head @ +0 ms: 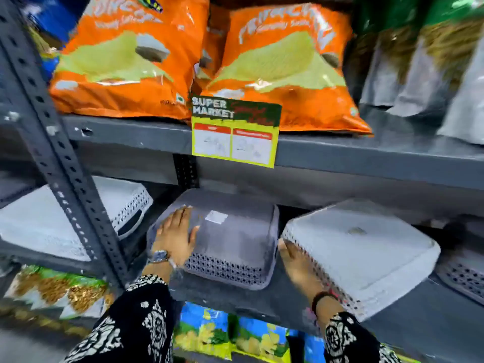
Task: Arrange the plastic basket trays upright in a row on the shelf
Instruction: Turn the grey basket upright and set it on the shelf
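A dark grey plastic basket tray (235,237) lies upside down on the middle shelf (419,313), its perforated side facing me. My left hand (176,235) rests flat on its left top, fingers spread. To its right a light grey basket stack (366,247) lies upside down and tilted. My right hand (298,265) presses against that stack's left perforated edge; whether the fingers curl under it is hidden. Another light grey basket (42,226) lies flat in the left bay. Part of a further basket (463,279) shows at the far right edge.
A grey perforated upright post (55,158) separates the left bay from the middle one. Orange snack bags (282,64) fill the shelf above, with a yellow price tag (233,137) hanging from its edge. Snack packets (230,334) sit on the shelf below.
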Available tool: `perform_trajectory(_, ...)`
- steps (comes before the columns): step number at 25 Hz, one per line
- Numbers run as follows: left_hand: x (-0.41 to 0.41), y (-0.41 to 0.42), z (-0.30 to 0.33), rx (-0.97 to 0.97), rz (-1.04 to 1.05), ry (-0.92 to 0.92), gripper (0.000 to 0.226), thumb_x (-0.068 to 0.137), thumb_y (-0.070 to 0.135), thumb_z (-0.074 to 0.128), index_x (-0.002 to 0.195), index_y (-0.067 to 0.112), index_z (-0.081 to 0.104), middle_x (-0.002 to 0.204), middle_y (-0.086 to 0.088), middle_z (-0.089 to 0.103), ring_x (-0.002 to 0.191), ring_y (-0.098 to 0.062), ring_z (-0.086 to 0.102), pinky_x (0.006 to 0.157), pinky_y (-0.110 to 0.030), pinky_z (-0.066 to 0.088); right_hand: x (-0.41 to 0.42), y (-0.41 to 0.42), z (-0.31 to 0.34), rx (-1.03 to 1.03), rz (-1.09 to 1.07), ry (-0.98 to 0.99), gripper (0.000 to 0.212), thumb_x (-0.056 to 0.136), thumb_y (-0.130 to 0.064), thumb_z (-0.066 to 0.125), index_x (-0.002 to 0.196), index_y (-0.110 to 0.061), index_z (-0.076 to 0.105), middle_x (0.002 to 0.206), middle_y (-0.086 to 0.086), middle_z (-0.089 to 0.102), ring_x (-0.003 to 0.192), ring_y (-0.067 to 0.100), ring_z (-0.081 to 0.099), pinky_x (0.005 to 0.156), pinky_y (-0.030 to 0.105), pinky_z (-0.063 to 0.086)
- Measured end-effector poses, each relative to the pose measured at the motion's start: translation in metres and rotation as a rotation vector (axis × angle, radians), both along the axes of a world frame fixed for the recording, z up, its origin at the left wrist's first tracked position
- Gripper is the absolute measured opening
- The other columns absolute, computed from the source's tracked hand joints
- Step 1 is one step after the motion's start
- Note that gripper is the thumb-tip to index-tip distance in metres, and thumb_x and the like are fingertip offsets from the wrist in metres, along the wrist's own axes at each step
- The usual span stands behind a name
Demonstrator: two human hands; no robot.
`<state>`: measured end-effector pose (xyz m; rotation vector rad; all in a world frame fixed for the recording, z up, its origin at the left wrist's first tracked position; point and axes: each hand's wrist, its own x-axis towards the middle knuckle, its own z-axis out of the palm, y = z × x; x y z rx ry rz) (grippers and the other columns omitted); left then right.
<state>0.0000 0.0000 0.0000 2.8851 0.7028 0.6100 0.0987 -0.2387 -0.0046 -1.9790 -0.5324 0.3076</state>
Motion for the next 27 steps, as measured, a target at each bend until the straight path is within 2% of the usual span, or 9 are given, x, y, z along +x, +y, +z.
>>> perform_trajectory(4,0.026,0.056,-0.005,-0.187,0.175,0.175,0.056,0.094,0.034,0.032,0.14,0.003,0.032,0.146,-0.022,0.04,0.134,-0.036,0.037,0.114,-0.045,0.027,0.023,0.031,-0.009,-0.08,-0.083,0.133,0.055,0.086,-0.055,0.031,0.078,-0.006,0.054,0.076,0.013,0.055,0.075,0.023,0.053,0.059,0.031,0.031)
perform_trajectory(8,0.044,0.088,-0.015,-0.462,0.287,0.16,0.048,0.097,0.025,0.036,0.13,-0.008,0.04,0.136,-0.033,0.045,0.125,-0.044,0.045,0.107,-0.045,0.036,0.041,0.046,-0.033,-0.139,-0.138,0.192,0.037,0.092,-0.034,0.041,0.065,-0.009,0.046,0.061,0.007,0.049,0.057,0.017,0.045,0.057,0.03,0.034)
perform_trajectory(13,0.055,0.138,-0.047,-0.889,0.433,0.177,0.058,0.097,0.035,0.025,0.128,-0.011,0.043,0.133,-0.036,0.047,0.126,-0.049,0.041,0.111,-0.05,0.032,0.048,0.043,-0.037,0.062,-0.138,0.273,0.029,0.089,-0.02,0.052,0.107,0.002,0.057,0.099,0.015,0.063,0.089,0.023,0.057,0.082,0.032,0.045)
perform_trajectory(16,0.058,0.128,-0.033,-0.866,0.489,0.109,0.064,0.098,0.04,0.015,0.135,-0.007,0.038,0.143,-0.03,0.038,0.137,-0.042,0.029,0.117,-0.041,0.018,0.053,0.039,-0.035,0.15,-0.1,0.267,0.034,0.085,-0.019,0.058,0.113,-0.002,0.051,0.112,0.017,0.063,0.099,0.023,0.059,0.081,0.02,0.048)
perform_trajectory(18,0.063,0.121,-0.015,-0.89,0.474,-0.046,0.063,0.098,0.041,0.013,0.14,-0.003,0.03,0.151,-0.025,0.028,0.142,-0.036,0.022,0.119,-0.038,0.014,0.057,0.04,-0.029,0.199,-0.118,0.209,0.047,0.077,-0.028,0.067,0.115,-0.008,0.049,0.11,0.011,0.062,0.105,0.022,0.058,0.086,0.02,0.048)
perform_trajectory(22,0.061,0.117,0.013,-1.325,0.287,-0.574,0.068,0.095,0.051,0.011,0.139,0.007,0.038,0.148,-0.013,0.038,0.138,-0.029,0.035,0.117,-0.037,0.028,0.062,0.039,-0.02,0.235,-0.107,0.086,0.065,0.078,0.013,0.054,0.134,-0.007,0.028,0.127,0.005,0.049,0.122,0.02,0.045,0.104,0.034,0.04)
perform_trajectory(24,0.049,0.122,0.026,-1.505,0.219,-0.566,0.065,0.096,0.048,0.014,0.117,0.012,0.064,0.123,-0.011,0.067,0.118,-0.032,0.054,0.101,-0.039,0.045,0.058,0.037,-0.023,0.206,-0.202,0.071,0.059,0.079,0.01,0.056,0.13,-0.007,0.035,0.113,0.008,0.057,0.111,0.02,0.053,0.095,0.036,0.045)
perform_trajectory(25,0.043,0.125,0.03,-1.513,0.224,-0.468,0.07,0.094,0.051,0.017,0.09,0.014,0.077,0.089,-0.008,0.079,0.093,-0.028,0.066,0.083,-0.034,0.053,0.055,0.034,-0.025,0.229,-0.233,0.126,0.047,0.08,0.005,0.058,0.123,-0.007,0.045,0.103,0.01,0.065,0.101,0.019,0.059,0.085,0.033,0.049)
perform_trajectory(27,0.042,0.142,0.023,-1.427,0.203,-0.223,0.064,0.095,0.047,0.026,0.076,0.009,0.075,0.043,0.0,0.071,0.05,-0.014,0.068,0.049,-0.02,0.055,0.049,0.031,-0.034,0.338,-0.2,0.265,0.01,0.078,-0.01,0.063,0.086,-0.011,0.069,0.07,0.005,0.074,0.067,0.014,0.068,0.058,0.023,0.055)
